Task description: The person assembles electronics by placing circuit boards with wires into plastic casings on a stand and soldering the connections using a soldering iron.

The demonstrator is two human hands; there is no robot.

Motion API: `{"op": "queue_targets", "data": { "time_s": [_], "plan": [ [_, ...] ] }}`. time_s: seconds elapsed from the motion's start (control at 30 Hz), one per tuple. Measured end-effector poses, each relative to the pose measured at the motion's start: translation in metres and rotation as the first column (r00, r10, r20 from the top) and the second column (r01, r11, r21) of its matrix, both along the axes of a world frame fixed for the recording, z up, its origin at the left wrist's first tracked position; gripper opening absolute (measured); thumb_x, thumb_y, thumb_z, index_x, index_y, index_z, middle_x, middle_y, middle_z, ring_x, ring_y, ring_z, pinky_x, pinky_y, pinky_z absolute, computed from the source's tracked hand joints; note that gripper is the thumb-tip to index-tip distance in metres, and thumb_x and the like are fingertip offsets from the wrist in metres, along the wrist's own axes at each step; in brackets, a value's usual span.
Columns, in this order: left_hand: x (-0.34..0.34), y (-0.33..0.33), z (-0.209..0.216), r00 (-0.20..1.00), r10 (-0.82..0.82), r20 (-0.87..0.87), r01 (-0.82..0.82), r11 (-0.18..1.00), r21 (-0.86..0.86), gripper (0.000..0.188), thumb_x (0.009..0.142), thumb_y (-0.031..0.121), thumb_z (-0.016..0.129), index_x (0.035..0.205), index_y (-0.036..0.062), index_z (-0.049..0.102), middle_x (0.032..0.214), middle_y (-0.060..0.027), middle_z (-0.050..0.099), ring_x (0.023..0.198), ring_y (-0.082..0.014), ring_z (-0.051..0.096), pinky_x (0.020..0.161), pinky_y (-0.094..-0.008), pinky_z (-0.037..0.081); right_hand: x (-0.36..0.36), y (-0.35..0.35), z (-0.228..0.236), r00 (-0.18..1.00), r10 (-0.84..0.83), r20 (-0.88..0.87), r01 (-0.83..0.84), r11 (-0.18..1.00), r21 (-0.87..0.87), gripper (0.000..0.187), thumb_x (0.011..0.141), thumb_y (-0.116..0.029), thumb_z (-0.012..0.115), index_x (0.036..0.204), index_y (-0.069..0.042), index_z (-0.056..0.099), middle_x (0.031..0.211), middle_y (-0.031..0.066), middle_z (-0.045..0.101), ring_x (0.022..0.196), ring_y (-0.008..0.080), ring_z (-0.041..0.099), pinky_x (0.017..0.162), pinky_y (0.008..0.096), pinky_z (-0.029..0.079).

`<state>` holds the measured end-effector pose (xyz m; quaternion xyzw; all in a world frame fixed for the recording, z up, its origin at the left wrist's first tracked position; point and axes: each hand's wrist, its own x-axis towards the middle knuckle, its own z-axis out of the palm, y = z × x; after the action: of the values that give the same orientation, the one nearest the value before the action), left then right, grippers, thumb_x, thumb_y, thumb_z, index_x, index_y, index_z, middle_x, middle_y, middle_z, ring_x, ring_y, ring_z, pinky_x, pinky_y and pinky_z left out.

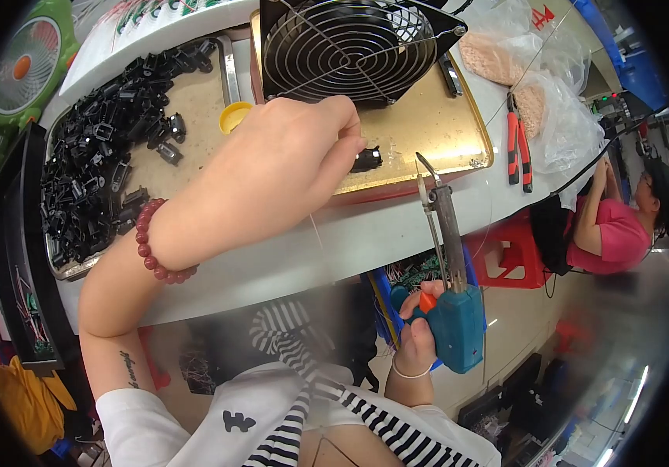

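Note:
My left hand (295, 152) reaches across the tray, fingers closed in a pinch. Its fingertips are right at a small black plastic part (367, 159) on the gold metal lid (443, 144); what they grip is hidden behind the hand. A thin pale wire (316, 231) hangs below that hand. My right hand (416, 342) is wrapped round the teal handle of a soldering gun (459, 331). The gun points up, and its bent tip stands over the lid's front edge, to the right of the black part and apart from it.
A black fan with a wire guard (354, 58) stands on the lid. On the left lies a tray (194, 159) of many black plastic parts, with a yellow round cap (235, 117). Red-handled pliers (518, 152) and plastic bags (556, 117) lie right. A person in pink (615, 233) sits beyond.

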<state>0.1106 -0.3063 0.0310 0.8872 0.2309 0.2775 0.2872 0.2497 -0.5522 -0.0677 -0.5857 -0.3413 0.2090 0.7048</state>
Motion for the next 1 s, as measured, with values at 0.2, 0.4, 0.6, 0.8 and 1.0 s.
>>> {"op": "queue_targets", "data": {
  "time_s": [0.2,0.4,0.6,0.8,1.0],
  "plan": [
    [-0.003,0.000,0.005,0.994,-0.104,0.024,0.107,0.966,-0.234,0.018,0.093,0.016,0.057,0.086,-0.0010,0.055,0.060,-0.0091,0.053,0.053,-0.0223,0.050,0.054,-0.0331,0.041,0.001,-0.001,0.004,1.000,0.020,0.008,-0.019,0.999,-0.032,0.056,0.075,-0.034,0.082,0.109,0.004,0.061,0.100,0.0101,0.061,0.067,0.0172,0.061,0.061,0.0273,0.048],
    [-0.005,0.001,0.010,0.991,-0.131,0.018,0.131,0.990,-0.044,0.019,0.093,0.014,0.056,0.085,-0.0031,0.055,0.072,-0.0103,0.058,0.067,-0.0188,0.056,0.061,-0.0299,0.044,-0.002,0.004,0.005,1.000,-0.006,-0.020,0.006,1.000,0.012,0.055,0.075,-0.032,0.083,0.110,0.004,0.060,0.099,0.0106,0.062,0.067,0.0172,0.061,0.061,0.0273,0.049],
    [-0.005,0.001,0.011,0.989,-0.147,0.005,0.145,0.962,-0.230,0.016,0.092,0.011,0.057,0.086,-0.0028,0.054,0.068,-0.0092,0.058,0.063,-0.0177,0.058,0.061,-0.0288,0.046,-0.002,0.006,0.005,0.999,-0.009,-0.033,0.011,0.999,0.035,0.055,0.074,-0.028,0.083,0.111,0.005,0.059,0.100,0.0115,0.062,0.067,0.0175,0.061,0.060,0.0272,0.049],
    [0.000,-0.001,0.007,0.999,-0.048,-0.001,0.047,0.988,-0.145,0.014,0.092,0.011,0.058,0.087,-0.0019,0.056,0.063,-0.0095,0.058,0.056,-0.0190,0.060,0.055,-0.0292,0.045,-0.002,0.005,0.005,1.000,0.006,-0.025,-0.006,1.000,0.003,0.051,0.075,-0.031,0.081,0.109,0.003,0.062,0.097,0.0098,0.061,0.066,0.0173,0.061,0.059,0.0272,0.048],
    [0.003,-0.002,0.002,1.000,0.001,0.008,-0.002,0.998,0.069,0.012,0.092,0.011,0.059,0.086,-0.0001,0.058,0.063,-0.0113,0.060,0.055,-0.0245,0.059,0.052,-0.0329,0.043,-0.005,0.004,0.011,0.999,0.012,0.045,-0.008,0.997,-0.075,0.047,0.078,-0.034,0.077,0.105,0.002,0.064,0.092,0.0086,0.061,0.065,0.0156,0.061,0.063,0.0281,0.047]
  ]
}}
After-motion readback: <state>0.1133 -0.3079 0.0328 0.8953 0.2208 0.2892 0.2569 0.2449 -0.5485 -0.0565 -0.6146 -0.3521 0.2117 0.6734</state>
